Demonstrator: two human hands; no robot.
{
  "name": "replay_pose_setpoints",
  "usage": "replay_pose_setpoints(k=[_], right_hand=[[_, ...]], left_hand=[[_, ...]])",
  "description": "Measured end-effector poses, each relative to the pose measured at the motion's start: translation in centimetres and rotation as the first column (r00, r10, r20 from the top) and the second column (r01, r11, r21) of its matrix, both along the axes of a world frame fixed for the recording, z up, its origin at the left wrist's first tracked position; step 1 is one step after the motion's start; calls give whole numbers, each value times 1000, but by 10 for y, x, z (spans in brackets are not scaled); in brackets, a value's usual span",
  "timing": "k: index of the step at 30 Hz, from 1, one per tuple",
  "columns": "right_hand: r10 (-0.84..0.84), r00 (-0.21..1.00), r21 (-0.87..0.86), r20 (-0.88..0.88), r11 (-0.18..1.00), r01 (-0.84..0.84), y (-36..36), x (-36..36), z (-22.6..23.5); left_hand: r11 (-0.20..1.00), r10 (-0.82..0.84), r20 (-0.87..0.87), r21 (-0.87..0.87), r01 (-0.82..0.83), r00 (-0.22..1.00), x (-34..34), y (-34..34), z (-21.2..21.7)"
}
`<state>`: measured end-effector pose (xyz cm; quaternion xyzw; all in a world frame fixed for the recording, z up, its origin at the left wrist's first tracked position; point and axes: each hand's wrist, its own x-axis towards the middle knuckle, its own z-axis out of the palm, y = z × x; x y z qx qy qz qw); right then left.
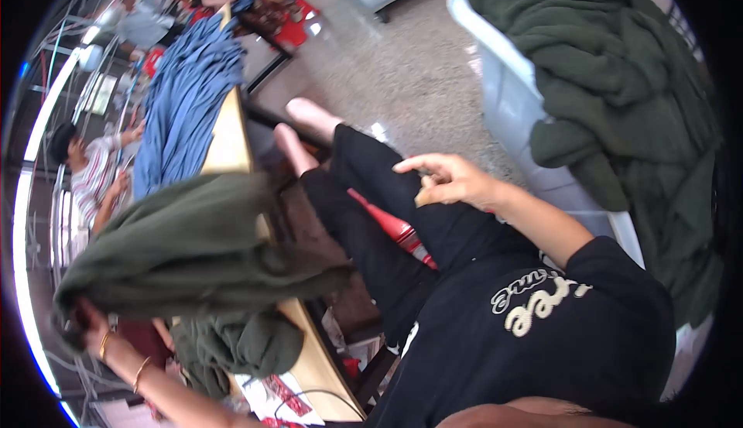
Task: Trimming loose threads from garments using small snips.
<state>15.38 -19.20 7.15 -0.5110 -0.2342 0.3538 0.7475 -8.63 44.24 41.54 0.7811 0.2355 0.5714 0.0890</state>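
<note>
A dark green fabric garment (193, 242) is raised over the left side of the table, slightly blurred by motion. My left hand (93, 327), with gold bangles on its wrist, is closed on the garment's far-left end; its fingertips are partly hidden in the cloth. Above my lap, my right hand (457, 180) is held away from the cloth with its fingers loosely bent and apart. Something beige shows at its thumb and fingertips, possibly finger covers. Below the raised garment, a bunched green cloth (248, 343) lies on the table.
Blue fabric (190, 95) covers the far part of the wooden table (230, 138). On my right stands a pale bin (507, 68) heaped with dark green cloth (611, 72). A co-worker in a striped shirt (97, 169) is across the table; other people are farther back.
</note>
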Motion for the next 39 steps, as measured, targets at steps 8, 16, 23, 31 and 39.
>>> replay_pose_setpoints(k=[8,16,23,31,39], right_hand=[[40,994,-28,-103,999,-43,-6,-6,-28],[-78,991,-25,-109,997,75,-12,-5,-47],[-246,967,-207,-58,951,230,-25,-5,-23],[-328,490,4,808,834,552,-21,51,63],[21,116,-116,993,352,929,-118,76,135]], left_hand=[[532,-194,457,-695,485,868,-27,32,-83],[458,-558,408,-575,678,723,40,-109,-113],[735,-663,-332,-462,497,671,90,-218,-177],[972,81,-954,11,-233,289,28,-144,-351],[981,108,-929,42,-189,353,8,-157,-330]])
